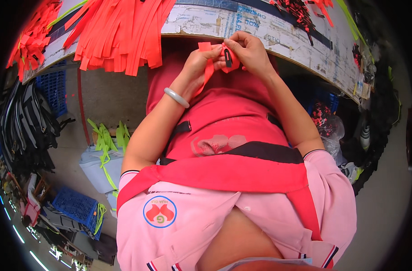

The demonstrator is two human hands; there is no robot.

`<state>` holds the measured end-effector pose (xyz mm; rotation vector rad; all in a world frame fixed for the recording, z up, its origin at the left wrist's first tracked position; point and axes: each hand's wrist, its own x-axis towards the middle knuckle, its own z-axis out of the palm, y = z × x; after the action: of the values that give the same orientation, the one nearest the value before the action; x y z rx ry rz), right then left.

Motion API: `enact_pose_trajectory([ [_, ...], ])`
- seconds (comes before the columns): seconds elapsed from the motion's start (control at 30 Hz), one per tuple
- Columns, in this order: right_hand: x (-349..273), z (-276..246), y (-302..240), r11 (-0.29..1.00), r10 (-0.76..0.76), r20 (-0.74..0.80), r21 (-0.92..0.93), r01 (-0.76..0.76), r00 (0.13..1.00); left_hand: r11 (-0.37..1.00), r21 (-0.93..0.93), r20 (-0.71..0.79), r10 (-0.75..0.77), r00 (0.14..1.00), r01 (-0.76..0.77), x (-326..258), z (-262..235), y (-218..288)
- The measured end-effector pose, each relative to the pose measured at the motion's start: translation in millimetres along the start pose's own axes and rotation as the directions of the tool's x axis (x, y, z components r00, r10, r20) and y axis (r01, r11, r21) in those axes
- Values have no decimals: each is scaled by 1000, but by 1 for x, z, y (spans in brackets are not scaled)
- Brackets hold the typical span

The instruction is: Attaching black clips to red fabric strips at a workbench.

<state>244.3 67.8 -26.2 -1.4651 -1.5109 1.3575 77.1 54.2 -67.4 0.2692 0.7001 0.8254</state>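
My left hand and my right hand meet just below the table edge, both pinching one orange-red strap. A small black plastic buckle sits on the strap between my fingers, held by the right hand. The strap's loose end hangs down past my left palm. A pale bangle circles my left wrist. Below my arms lies my red apron over a pink shirt.
A pile of orange-red straps covers the worktable at upper left, with more at the far left. Black buckles with red pieces lie at upper right. Blue crates, green straps and black straps sit on the floor left.
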Motion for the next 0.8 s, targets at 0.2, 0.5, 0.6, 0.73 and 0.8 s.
enact_pose_trajectory([
  [0.2,5,7,13,888,-239,-148,-434,154,960,966,-224,-120,-159,980,129,32,-5,-21],
  [0.5,16,19,6,836,-253,-177,-536,122,951,964,-256,-37,-91,995,79,35,-28,-19],
  [0.6,6,8,12,968,-157,-215,-226,108,964,999,25,-123,39,992,-36,23,-14,-14],
  [0.73,-17,4,7,999,-35,-129,36,40,991,881,399,-14,282,959,-253,-4,10,-6],
  [0.8,-21,5,-6,995,-89,-78,29,91,993,810,462,-4,410,912,-362,-16,8,1],
])
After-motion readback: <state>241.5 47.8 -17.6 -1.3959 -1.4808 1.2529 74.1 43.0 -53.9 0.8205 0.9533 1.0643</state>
